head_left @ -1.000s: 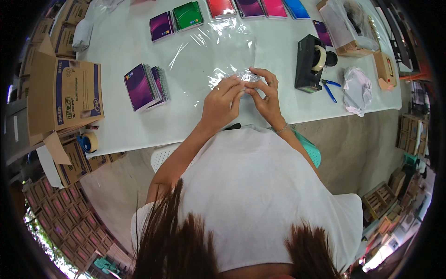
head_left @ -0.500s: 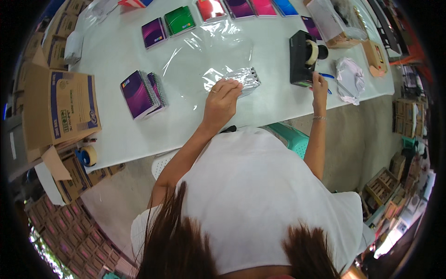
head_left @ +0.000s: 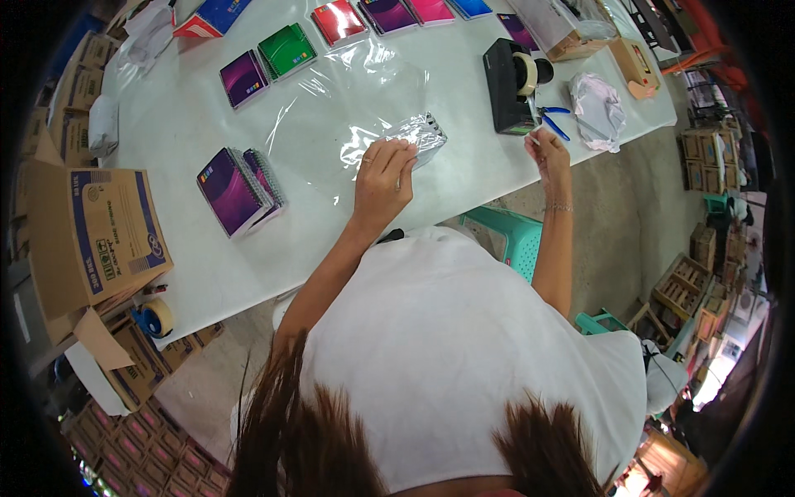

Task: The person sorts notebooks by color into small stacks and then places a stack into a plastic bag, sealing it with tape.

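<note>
My left hand [head_left: 384, 184] presses down, fingers together, on the near end of a small notebook bundle [head_left: 427, 137] folded in clear plastic wrap. Spiral binding shows at the bundle's far right end; the rest lies under the shiny film and my fingers. The loose clear plastic sheet [head_left: 319, 124] spreads out beyond it over the white table. At the table's near right edge, my right hand [head_left: 550, 157] pinches a short pale strip of tape [head_left: 534, 135]. That hand is just in front of the black tape dispenser [head_left: 503, 87], which carries a tape roll [head_left: 525, 74].
Purple spiral notebooks [head_left: 236, 190] are stacked left; a green notebook [head_left: 286, 50] and several others line the far side. Blue-handled cutters [head_left: 553, 123] and crumpled wrapping [head_left: 598, 112] lie right of the dispenser. An open carton [head_left: 124, 232] stands left, a green stool [head_left: 517, 236] below the table edge.
My right hand has drawn back from the dispenser's front toward me, and a tape strip now shows in its fingers. My left hand stays on the bundle. The whole view has shifted slightly.
</note>
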A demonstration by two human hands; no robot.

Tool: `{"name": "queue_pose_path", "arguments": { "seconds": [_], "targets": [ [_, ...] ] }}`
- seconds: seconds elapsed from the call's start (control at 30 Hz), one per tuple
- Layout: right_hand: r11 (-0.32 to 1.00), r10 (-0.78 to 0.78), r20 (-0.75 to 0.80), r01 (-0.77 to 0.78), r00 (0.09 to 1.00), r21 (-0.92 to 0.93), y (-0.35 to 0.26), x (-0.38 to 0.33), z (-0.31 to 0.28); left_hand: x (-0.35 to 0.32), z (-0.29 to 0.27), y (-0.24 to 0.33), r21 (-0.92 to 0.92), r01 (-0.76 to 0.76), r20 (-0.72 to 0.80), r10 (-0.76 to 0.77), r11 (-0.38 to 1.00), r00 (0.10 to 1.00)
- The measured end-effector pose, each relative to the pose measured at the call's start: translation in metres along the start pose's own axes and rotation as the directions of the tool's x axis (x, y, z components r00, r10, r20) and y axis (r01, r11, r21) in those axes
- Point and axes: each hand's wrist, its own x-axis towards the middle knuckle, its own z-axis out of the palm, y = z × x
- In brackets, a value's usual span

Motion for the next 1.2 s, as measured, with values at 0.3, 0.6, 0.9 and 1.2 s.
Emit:
{"name": "queue_pose_path", "arguments": {
  "seconds": [0.3,0.6,0.9,1.2],
  "targets": [
    [0.878,-0.073,-0.151,-0.008,0.986,-0.478,0.037,-0.006,-0.030,-0.001,0.006,-0.003,-0.067,0.005,-0.018,-0.006,0.998,1.000],
    [0.975,0.147,0.331,-0.079,0.932,-0.209,-0.023,-0.142,0.150,-0.008,0.005,-0.011,-0.055,0.011,-0.039,-0.013,0.998,0.999],
    [0.961,0.202,0.282,-0.134,0.938,-0.242,-0.011,-0.152,0.186,-0.010,0.004,-0.013,-0.065,0.005,-0.037,-0.008,0.998,0.999],
    [0.935,0.326,0.271,-0.267,0.906,-0.232,-0.012,-0.144,0.183,-0.009,0.003,-0.011,-0.090,0.028,-0.005,-0.028,0.996,1.000]
  ]
}}
